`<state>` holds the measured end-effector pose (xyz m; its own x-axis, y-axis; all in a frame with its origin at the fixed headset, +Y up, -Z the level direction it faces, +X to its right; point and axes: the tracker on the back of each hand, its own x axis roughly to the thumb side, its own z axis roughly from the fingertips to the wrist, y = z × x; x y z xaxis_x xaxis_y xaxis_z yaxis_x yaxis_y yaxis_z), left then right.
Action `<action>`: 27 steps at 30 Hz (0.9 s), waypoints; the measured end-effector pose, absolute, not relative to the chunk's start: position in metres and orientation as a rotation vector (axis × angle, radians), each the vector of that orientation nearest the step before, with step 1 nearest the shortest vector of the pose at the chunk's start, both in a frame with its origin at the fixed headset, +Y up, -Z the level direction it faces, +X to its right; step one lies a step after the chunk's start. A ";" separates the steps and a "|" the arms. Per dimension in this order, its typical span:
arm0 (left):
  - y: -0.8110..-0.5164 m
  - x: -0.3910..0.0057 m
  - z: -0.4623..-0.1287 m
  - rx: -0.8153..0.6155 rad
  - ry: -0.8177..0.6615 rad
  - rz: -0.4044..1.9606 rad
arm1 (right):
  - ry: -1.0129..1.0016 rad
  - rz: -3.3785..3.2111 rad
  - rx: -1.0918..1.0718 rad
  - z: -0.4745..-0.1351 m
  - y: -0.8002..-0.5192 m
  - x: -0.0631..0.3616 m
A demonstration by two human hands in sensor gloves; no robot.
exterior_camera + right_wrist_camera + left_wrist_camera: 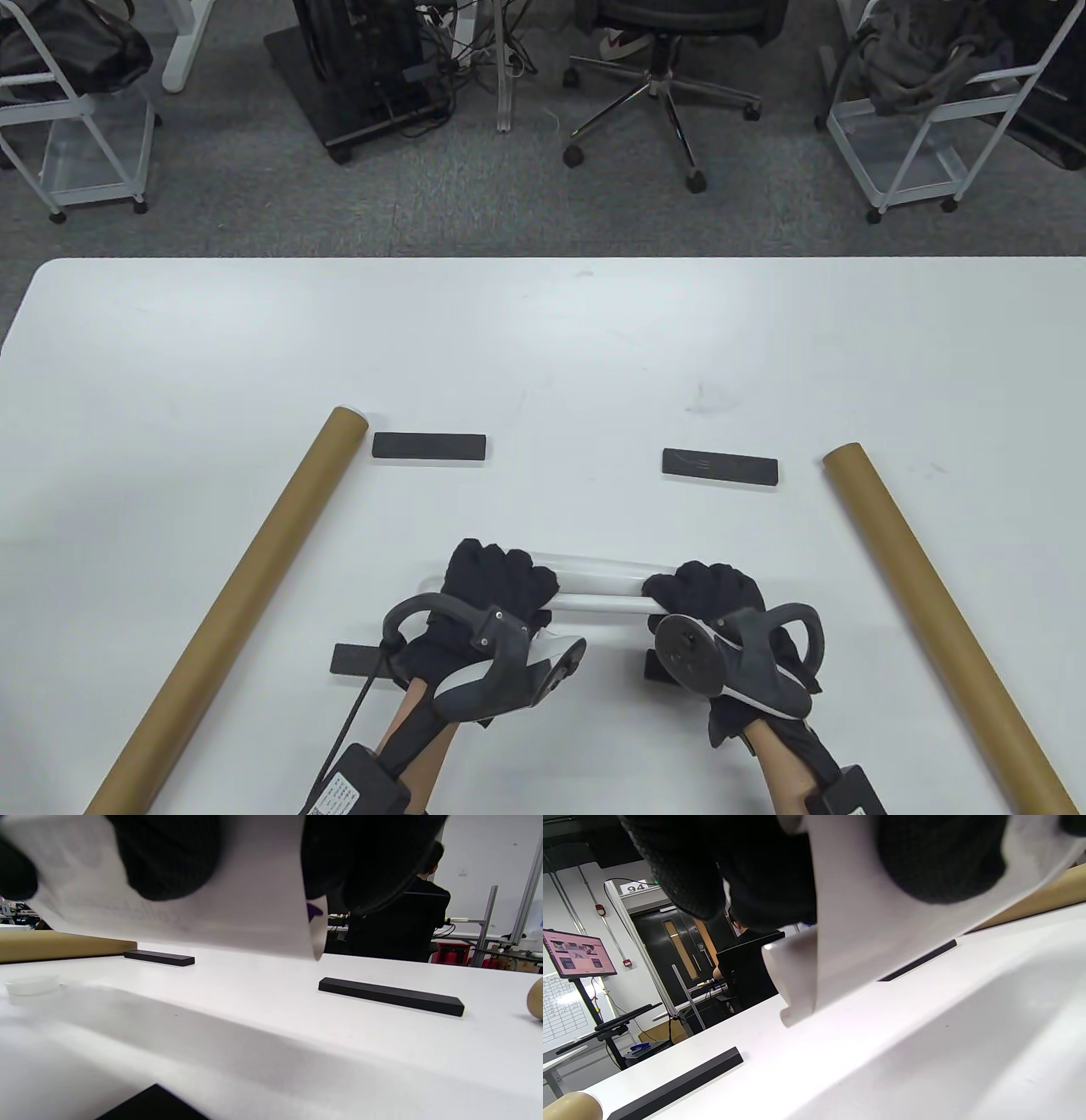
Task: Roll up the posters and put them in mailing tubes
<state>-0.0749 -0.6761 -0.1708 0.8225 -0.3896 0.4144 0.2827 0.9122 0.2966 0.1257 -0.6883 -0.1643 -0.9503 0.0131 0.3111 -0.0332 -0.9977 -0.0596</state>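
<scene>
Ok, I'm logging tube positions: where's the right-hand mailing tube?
In the table view the right mailing tube lies diagonally on the table's right side, beyond the right hand, its far end just right of a black bar.

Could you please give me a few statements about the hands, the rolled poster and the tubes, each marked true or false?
1. Both hands grip the rolled poster. True: the left hand holds one end and the right hand the other.
2. The poster is already inside a tube. False: it is outside both, in the hands.
3. One brown tube lies left of the hands and another tube lies to their right. True.
4. The two far black bars rest on top of the tubes. False: they lie flat on the table, apart from the tubes.
5. The poster is brown. False: it is white.
</scene>
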 end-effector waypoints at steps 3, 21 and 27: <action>-0.676 -0.074 -0.170 0.237 -0.479 -0.379 | -0.106 3.079 0.477 -0.164 -0.688 0.127; -0.677 -0.080 -0.174 0.218 -0.463 -0.324 | -0.085 3.077 0.467 -0.166 -0.689 0.129; -0.679 -0.079 -0.176 0.143 -0.451 -0.294 | 0.037 3.032 0.461 -0.167 -0.693 0.130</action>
<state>-0.0794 -0.6794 -0.1764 0.8588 -0.3109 0.4072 0.2480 0.9478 0.2006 0.1298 -0.6930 -0.1667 -0.9521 0.0771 0.2959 -0.0699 -0.9969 0.0347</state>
